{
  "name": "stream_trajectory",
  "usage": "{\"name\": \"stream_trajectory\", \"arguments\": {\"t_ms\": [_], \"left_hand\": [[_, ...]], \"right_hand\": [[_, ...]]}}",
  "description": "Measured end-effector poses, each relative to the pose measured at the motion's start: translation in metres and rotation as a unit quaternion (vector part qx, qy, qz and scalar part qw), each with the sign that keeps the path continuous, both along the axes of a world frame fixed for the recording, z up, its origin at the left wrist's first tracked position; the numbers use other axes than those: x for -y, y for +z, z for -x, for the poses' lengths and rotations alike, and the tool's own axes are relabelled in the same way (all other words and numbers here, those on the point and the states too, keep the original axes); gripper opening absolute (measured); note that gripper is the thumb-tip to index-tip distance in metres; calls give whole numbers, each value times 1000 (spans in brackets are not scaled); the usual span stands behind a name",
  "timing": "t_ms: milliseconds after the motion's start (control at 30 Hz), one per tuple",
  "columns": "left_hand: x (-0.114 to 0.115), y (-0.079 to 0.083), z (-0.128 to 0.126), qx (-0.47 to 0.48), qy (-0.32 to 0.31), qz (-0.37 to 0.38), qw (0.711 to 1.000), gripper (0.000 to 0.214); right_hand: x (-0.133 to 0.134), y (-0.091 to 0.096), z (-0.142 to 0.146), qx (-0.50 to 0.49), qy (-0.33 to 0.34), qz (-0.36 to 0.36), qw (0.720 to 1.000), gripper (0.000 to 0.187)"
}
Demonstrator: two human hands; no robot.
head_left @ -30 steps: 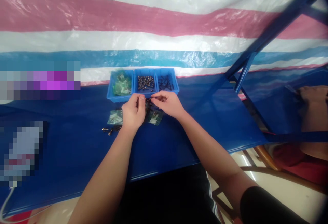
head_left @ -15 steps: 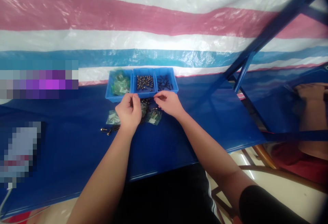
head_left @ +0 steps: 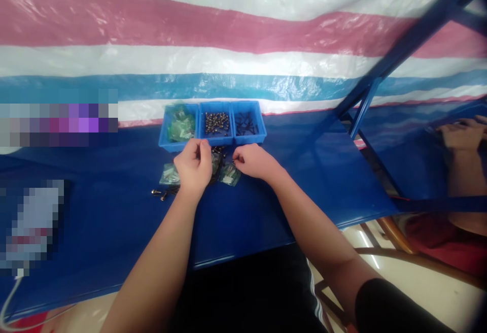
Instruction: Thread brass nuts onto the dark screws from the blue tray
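Note:
My left hand (head_left: 194, 165) hovers over the blue table (head_left: 114, 221) with its fingers pinched together on something too small to name. My right hand (head_left: 254, 161) rests beside it, fingers curled down onto a pile of small dark parts (head_left: 220, 153) and clear green bags (head_left: 229, 174). Another small bag (head_left: 169, 174) and a few loose brass screws (head_left: 160, 193) lie left of my left hand. Just beyond both hands stand three blue bins: one with green bags (head_left: 178, 127), one with brass screws (head_left: 215, 122), one with black parts (head_left: 247, 122).
A striped tarp (head_left: 228, 33) hangs behind the table. A blue metal frame (head_left: 365, 94) slants up at the right. Another person's hand (head_left: 462, 132) rests at the far right edge. Blurred-out patches sit at the left. A wooden chair frame (head_left: 399, 244) shows below right.
My hands have come apart. The right hand has dropped from near the bins down onto the pile of parts. The left hand stays pinched and has barely moved.

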State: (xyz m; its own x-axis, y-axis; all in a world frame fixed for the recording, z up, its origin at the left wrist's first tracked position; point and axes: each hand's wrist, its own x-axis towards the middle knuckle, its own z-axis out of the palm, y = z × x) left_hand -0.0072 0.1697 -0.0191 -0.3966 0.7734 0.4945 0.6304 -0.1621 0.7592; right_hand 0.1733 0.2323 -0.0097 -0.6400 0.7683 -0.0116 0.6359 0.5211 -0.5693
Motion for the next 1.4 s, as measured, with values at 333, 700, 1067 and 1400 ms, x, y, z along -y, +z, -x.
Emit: {"name": "stream_trajectory", "arguments": {"t_ms": [333, 700, 1067, 1400], "left_hand": [[1, -2, 3, -5, -1, 1, 1000, 33], [1, 0, 1, -4, 0, 2, 1000, 32], [-1, -5, 1, -13, -10, 9, 1000, 29], [1, 1, -3, -7, -8, 19, 1000, 28]], "right_hand": [[15, -7, 23, -344, -162, 46, 924, 45], [6, 8, -2, -22, 31, 30, 999, 60], [9, 9, 3, -30, 75, 99, 992, 49], [6, 3, 1, -119, 81, 68, 987, 40]]}}
